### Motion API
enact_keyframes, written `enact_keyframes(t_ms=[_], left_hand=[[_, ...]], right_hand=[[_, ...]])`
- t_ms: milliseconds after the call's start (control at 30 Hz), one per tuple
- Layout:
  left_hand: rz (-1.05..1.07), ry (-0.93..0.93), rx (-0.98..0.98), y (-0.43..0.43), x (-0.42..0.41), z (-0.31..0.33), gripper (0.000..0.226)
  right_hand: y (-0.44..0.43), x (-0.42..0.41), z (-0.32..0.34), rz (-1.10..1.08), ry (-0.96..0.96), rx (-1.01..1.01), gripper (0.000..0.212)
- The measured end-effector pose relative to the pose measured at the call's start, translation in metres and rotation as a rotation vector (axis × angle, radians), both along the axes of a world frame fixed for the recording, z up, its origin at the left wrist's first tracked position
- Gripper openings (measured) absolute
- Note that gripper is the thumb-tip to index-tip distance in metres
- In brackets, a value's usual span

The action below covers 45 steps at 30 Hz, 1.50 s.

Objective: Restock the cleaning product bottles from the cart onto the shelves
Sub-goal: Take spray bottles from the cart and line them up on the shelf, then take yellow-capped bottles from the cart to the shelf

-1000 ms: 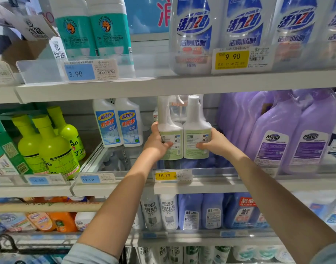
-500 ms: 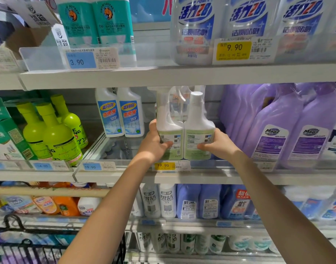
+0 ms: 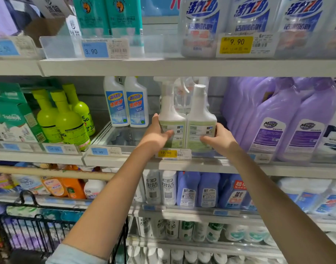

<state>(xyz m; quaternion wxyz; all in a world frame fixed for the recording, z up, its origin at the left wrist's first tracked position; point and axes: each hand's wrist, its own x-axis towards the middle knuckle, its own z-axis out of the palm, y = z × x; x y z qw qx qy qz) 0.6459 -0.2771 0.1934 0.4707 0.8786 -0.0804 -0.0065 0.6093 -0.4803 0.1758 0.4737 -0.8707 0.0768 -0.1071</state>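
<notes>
Middle shelf (image 3: 125,162), centre bay. Two pale green-and-white bottles are standing upright and pressed side by side at the front edge, just above a yellow price tag (image 3: 166,153) reading 19.90.

- The spray bottle (image 3: 171,117), on the left of the pair, is carrying a trigger head. The capped bottle (image 3: 200,115), on the right, is wearing a plain white cap.
- The left hand (image 3: 156,136) is wrapping the outer side of the spray bottle, with its thumb lying across the label front.
- The right hand (image 3: 219,139) is clasping the outer side of the capped bottle, with its thumb pressing on the label.
- Both hands are squeezing the pair between them. Whether the bases are resting on the shelf I cannot tell, as the front lip is hiding them.

More trigger bottles are showing dimly behind the pair. To the left, two white bottles with blue labels (image 3: 125,105) are sitting further back, and beyond them are lime-green bottles (image 3: 68,122). Purple bottles (image 3: 277,122) are crowding the bay to the right.

A black wire cart (image 3: 39,233) is standing at lower left, below the left forearm.
</notes>
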Motion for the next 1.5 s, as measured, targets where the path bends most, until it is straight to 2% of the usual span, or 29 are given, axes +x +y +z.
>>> enact_keyframes(t_ms=[100,233,333,367,467,567,633,733,833,933,1067,1167,1233,1300,1333,1400,1500], left_hand=[[0.004,-0.047,0.035,0.009,-0.012,0.002,0.045],[-0.025,-0.154,0.086,0.028,-0.034,-0.005,0.046],[-0.022,-0.29,0.042,0.046,-0.056,-0.012,0.034],[-0.004,-0.308,0.011,0.054,-0.065,-0.014,0.029],[0.089,-0.294,-0.042,0.085,-0.091,-0.024,0.019],[0.266,-0.224,-0.075,0.128,-0.126,-0.043,0.015],[0.423,-0.155,-0.065,0.159,-0.157,-0.065,0.014],[0.644,-0.048,-0.084,0.204,-0.211,-0.113,0.012],[0.828,0.081,-0.111,0.243,-0.276,-0.164,0.02],[1.011,0.298,-0.069,0.281,-0.34,-0.217,0.011],[1.147,0.59,-0.092,0.32,-0.418,-0.285,0.03],[1.074,0.835,-0.096,0.344,-0.466,-0.328,0.032],[1.054,0.934,-0.128,0.36,-0.494,-0.355,0.032],[1.046,1.008,-0.102,0.374,-0.519,-0.38,0.007],[1.057,1.046,-0.064,0.38,-0.529,-0.387,0.006],[1.143,1.125,0.012,0.391,-0.546,-0.397,0.03],[1.203,1.102,0.013,0.404,-0.563,-0.416,0.037]], right_hand=[[0.009,-0.011,0.0,-0.109,-0.097,-0.144,0.039],[0.032,-0.028,0.007,-0.287,-0.346,-0.435,0.033],[0.061,-0.036,0.003,-0.268,-0.7,-0.527,0.024],[0.073,-0.04,0.0,-0.199,-0.726,-0.496,0.02],[0.113,-0.049,-0.012,0.136,-0.626,-0.301,0.021],[0.167,-0.062,-0.029,0.387,-0.451,-0.263,0.025],[0.208,-0.074,-0.046,0.546,-0.312,-0.304,0.025],[0.268,-0.095,-0.073,0.814,-0.231,-0.371,0.021],[0.326,-0.121,-0.108,1.1,-0.119,-0.454,0.02],[0.378,-0.156,-0.15,1.363,0.024,-0.525,0.019],[0.436,-0.207,-0.204,1.675,0.224,-0.77,0.029],[0.476,-0.242,-0.241,1.831,0.282,-0.905,0.031],[0.5,-0.263,-0.264,1.869,0.34,-0.992,0.032],[0.523,-0.281,-0.286,1.902,0.399,-1.05,0.033],[0.534,-0.289,-0.298,1.914,0.412,-1.06,0.033],[0.553,-0.306,-0.321,1.938,0.448,-1.055,0.033],[0.575,-0.332,-0.354,1.953,0.539,-1.005,0.022]])
